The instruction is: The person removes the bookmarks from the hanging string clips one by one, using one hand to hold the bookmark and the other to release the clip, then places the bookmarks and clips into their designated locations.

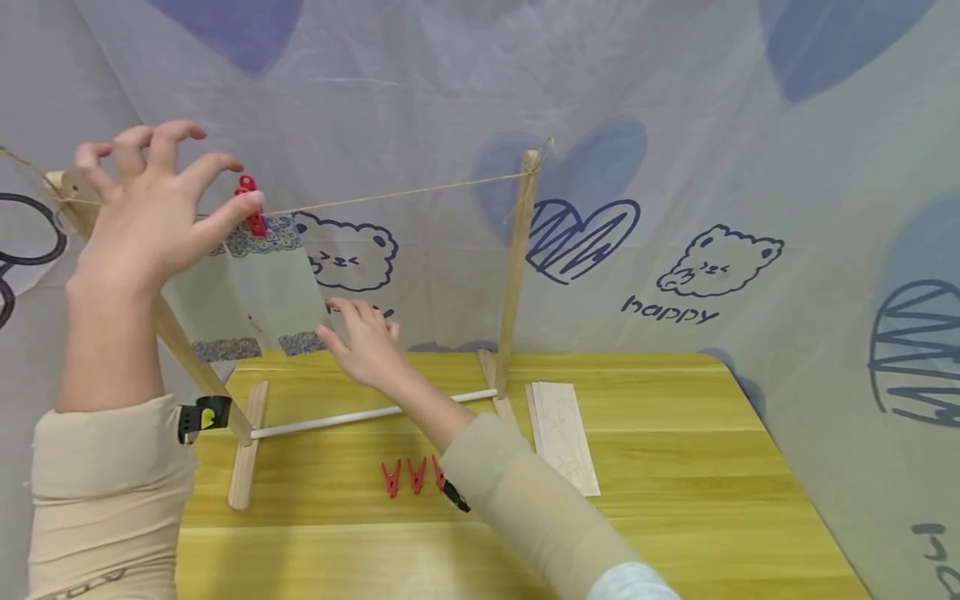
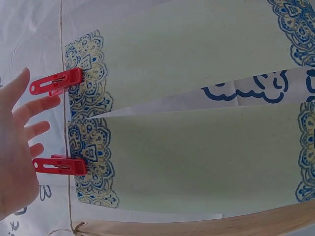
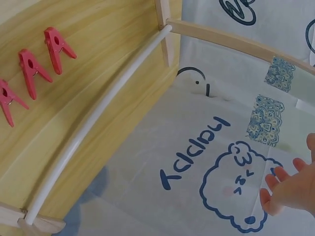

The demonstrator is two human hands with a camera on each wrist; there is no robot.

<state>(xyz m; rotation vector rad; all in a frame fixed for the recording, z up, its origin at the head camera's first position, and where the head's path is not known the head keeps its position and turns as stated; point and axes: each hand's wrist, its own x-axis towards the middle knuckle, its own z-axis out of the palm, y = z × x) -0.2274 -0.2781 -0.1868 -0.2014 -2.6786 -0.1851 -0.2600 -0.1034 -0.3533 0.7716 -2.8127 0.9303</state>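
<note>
Head: left hand (image 1: 150,217) spread beside red clip (image 1: 253,215) on string (image 1: 405,193); right hand (image 1: 367,342) relaxed near hanging cards (image 1: 281,292), contact unclear; printed cloth (image 1: 435,92) behind. Left wrist: two clips (image 2: 61,167) hold cards. Right wrist: three pegs (image 3: 28,71) on wooden table (image 3: 108,29).

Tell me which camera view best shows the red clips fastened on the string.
The left wrist view: both hung clips appear there, close up and nearly whole. The head view shows one, beside the left hand; the other is not visible. The right wrist view shows neither, only loose clips on the table.
</note>
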